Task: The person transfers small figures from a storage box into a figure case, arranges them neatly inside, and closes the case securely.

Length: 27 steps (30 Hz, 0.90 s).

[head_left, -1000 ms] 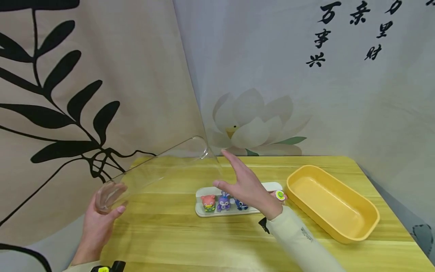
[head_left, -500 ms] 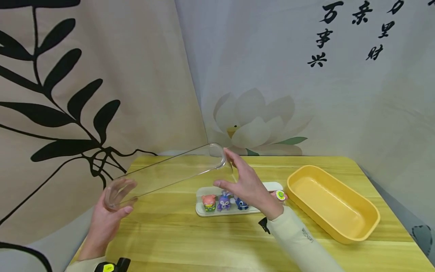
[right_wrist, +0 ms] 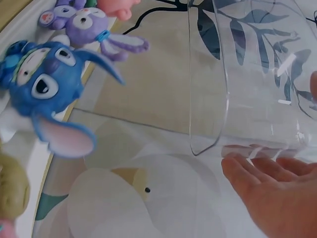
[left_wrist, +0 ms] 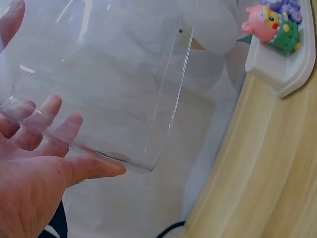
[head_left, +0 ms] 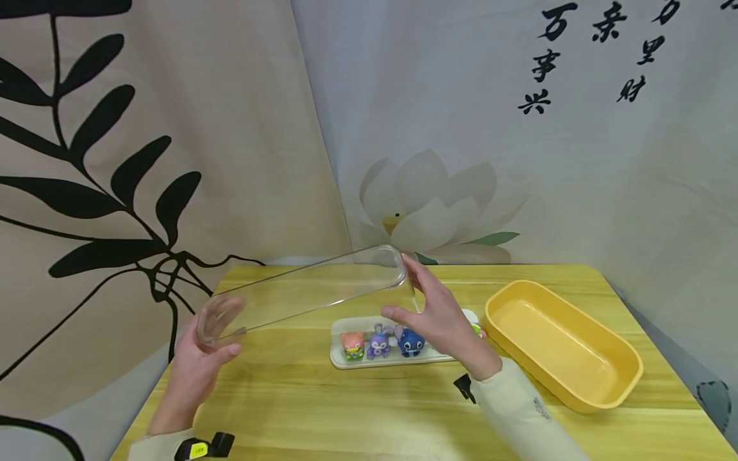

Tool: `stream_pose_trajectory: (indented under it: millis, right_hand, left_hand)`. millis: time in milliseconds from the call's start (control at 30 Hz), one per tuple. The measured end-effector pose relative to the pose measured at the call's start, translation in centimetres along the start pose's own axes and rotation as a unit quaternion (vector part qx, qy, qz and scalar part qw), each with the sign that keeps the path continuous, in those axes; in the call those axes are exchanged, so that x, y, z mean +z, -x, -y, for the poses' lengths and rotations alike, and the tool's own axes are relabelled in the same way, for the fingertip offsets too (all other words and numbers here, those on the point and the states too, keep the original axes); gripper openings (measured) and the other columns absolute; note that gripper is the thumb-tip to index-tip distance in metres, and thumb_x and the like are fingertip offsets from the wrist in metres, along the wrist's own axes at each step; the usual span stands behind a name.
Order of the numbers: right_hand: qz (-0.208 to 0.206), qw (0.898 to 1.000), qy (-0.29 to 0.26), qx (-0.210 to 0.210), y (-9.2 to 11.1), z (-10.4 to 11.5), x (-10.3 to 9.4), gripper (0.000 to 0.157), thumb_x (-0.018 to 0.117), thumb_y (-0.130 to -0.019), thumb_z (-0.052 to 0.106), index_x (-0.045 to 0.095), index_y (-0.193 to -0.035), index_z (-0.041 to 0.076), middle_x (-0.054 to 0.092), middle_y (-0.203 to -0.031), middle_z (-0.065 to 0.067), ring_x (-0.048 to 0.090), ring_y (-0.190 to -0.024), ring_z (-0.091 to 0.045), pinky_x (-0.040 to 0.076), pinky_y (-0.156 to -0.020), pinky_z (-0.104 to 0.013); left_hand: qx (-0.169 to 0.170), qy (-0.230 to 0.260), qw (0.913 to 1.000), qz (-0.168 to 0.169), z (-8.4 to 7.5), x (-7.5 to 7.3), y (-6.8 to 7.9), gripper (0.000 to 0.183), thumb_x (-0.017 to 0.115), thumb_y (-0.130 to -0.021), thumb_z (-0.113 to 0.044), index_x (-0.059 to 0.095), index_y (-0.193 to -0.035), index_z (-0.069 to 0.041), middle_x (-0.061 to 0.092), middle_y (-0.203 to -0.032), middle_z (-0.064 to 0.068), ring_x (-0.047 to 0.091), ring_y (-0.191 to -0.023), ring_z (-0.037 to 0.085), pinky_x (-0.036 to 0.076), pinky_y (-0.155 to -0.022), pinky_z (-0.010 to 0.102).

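A clear plastic cover (head_left: 311,288) is raised and tilted over the table's left half, its right end higher. My left hand (head_left: 198,365) grips its left end; through the plastic in the left wrist view its fingers (left_wrist: 57,114) show, with the thumb along the rim. My right hand (head_left: 441,317) touches the right end with straight fingers, seen against the outer wall in the right wrist view. Below it lies a white tray (head_left: 375,363) with a pink figurine (head_left: 352,346), a purple rabbit figurine (head_left: 378,344) and a blue big-eared figurine (head_left: 411,344). My right hand and forearm hide part of the tray.
A yellow plastic bin (head_left: 565,346) stands at the right of the wooden table (head_left: 323,416), close to the tray's right end. Behind hangs a printed cloth backdrop (head_left: 438,128). A black cable (head_left: 40,426) curves at the lower left.
The cover has moved to the right and its right end has come to my right hand. Left hand has moved right with it; the right hand has shifted slightly right. Tray and bin stay put.
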State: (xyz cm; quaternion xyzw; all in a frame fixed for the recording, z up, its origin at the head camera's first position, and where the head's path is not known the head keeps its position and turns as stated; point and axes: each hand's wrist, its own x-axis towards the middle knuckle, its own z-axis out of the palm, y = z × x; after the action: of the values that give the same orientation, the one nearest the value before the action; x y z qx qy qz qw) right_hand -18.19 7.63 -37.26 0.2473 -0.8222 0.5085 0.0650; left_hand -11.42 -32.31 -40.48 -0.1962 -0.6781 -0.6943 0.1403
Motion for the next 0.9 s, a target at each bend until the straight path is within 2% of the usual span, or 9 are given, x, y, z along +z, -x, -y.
stream_pose_trajectory:
  millis: [267, 467, 900]
  right_hand:
    - [-0.013, 1.000, 0.022, 0.018, 1.4, -1.4, -1.8, 0.098, 0.086, -0.086, 0.039, 0.031, -0.164, 0.016, 0.047, -0.158, -0.012, 0.050, -0.141, -0.038, 0.043, -0.113, -0.054]
    - [-0.020, 0.999, 0.027, 0.025, 2.3, -2.1, -3.1, 0.095, 0.084, -0.088, 0.038, 0.031, -0.164, 0.015, 0.045, -0.160, -0.014, 0.048, -0.141, -0.039, 0.042, -0.114, -0.055]
    - [-0.027, 0.998, 0.017, 0.053, 4.2, -3.7, -5.9, 0.092, 0.081, -0.092, 0.035, 0.028, -0.165, 0.012, 0.042, -0.161, -0.016, 0.047, -0.141, -0.042, 0.040, -0.115, -0.058]
  left_hand:
    - [-0.023, -0.059, 0.9980, 0.005, -0.1, 2.3, -0.9, 0.079, 0.071, -0.088, 0.016, 0.037, -0.157, -0.004, 0.052, -0.155, 0.002, 0.047, -0.142, 0.009, 0.052, -0.103, 0.022]
    - [-0.038, -0.109, 0.9934, 0.000, 0.2, 3.7, -1.6, 0.084, 0.070, -0.085, 0.019, 0.038, -0.158, -0.008, 0.051, -0.156, 0.002, 0.048, -0.140, 0.006, 0.052, -0.101, 0.020]
    - [-0.057, -0.114, 0.9917, 0.011, 1.1, 7.1, -3.1, 0.086, 0.074, -0.087, 0.011, 0.037, -0.160, -0.016, 0.046, -0.159, 0.010, 0.045, -0.144, 0.011, 0.050, -0.106, 0.024]
